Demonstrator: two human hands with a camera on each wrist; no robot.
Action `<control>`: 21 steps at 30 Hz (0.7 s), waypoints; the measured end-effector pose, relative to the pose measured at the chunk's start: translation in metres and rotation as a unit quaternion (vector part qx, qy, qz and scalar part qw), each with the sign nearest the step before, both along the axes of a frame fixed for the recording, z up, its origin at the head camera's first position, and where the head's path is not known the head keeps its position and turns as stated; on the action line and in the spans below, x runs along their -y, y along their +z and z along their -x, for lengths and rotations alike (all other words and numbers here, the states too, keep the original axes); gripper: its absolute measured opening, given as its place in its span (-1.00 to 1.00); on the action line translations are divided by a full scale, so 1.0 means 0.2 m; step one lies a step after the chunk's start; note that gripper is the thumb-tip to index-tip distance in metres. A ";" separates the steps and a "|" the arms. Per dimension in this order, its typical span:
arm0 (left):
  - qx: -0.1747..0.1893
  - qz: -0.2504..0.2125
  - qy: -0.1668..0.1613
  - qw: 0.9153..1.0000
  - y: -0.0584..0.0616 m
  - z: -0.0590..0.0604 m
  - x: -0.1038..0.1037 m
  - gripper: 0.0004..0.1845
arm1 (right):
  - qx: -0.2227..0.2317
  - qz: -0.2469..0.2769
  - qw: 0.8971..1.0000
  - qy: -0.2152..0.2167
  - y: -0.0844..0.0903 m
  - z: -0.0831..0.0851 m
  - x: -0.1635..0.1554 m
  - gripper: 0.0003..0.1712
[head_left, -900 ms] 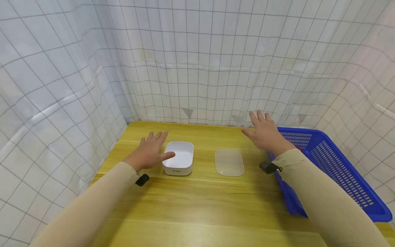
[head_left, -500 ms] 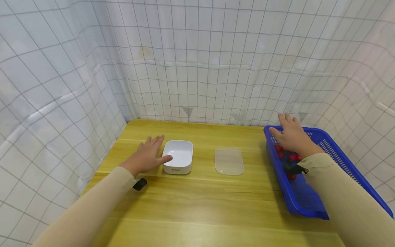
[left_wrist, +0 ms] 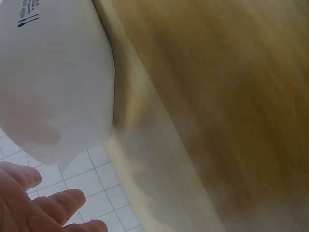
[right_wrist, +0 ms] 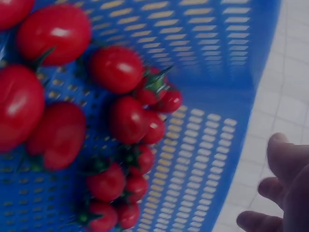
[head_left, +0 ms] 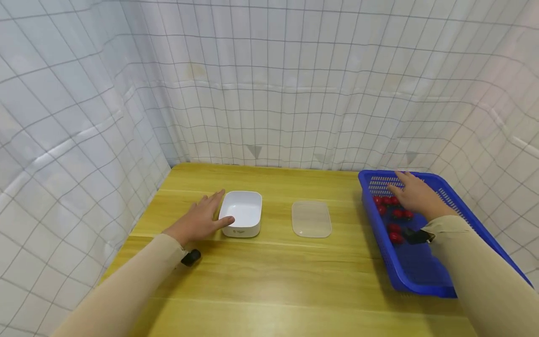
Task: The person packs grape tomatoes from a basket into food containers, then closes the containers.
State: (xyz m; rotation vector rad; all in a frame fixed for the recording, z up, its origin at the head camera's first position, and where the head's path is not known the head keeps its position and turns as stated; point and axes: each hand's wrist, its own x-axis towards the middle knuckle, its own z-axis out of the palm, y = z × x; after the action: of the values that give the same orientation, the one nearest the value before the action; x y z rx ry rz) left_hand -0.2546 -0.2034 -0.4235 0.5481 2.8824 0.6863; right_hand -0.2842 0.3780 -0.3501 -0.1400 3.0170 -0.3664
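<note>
My left hand (head_left: 198,220) is beside a white square food container (head_left: 245,210), thumb stretched across its near left corner and fingers along its left side. In the left wrist view the fingers (left_wrist: 60,203) lie spread near the container's printed wall (left_wrist: 58,72). Over the blue basket (head_left: 400,276) is my right hand (head_left: 417,194), fingers extended and holding nothing. Several small red tomatoes (head_left: 396,238) with green stems lie in the basket, left of and below this hand. In the right wrist view the tomatoes (right_wrist: 128,118) show closely, with my fingertips (right_wrist: 277,145) apart from them.
A translucent square lid (head_left: 311,219) lies flat on the wooden table (head_left: 269,281), between the container and the basket. White gridded curtains (head_left: 269,93) enclose the table at the back and sides. Black wrist cameras (head_left: 417,236) jut from the sleeves.
My right hand has moved right from above the table to over the basket and lowered, bringing the tomatoes into view. The left hand has stayed by the container, nearly still.
</note>
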 end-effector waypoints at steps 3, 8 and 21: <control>0.013 -0.015 -0.006 1.000 -0.02 0.00 -0.01 0.12 | 0.000 -0.014 1.000 0.012 -0.04 0.00 -0.05 -0.21; 0.058 -0.052 -0.011 0.997 -0.05 0.00 -0.01 0.16 | -0.002 -0.045 0.998 0.035 -0.09 -0.01 -0.12 -0.33; 0.096 -0.065 0.003 0.993 -0.07 -0.01 -0.03 0.16 | 0.050 -0.034 0.997 0.053 -0.15 -0.06 -0.27 -0.48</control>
State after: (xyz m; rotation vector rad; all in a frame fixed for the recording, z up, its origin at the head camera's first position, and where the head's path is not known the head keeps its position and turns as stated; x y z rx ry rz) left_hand -0.2529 -0.1973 -0.4372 0.4599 2.6769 0.8806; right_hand -0.2731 0.4318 -0.3796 -0.2653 2.9037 -0.2518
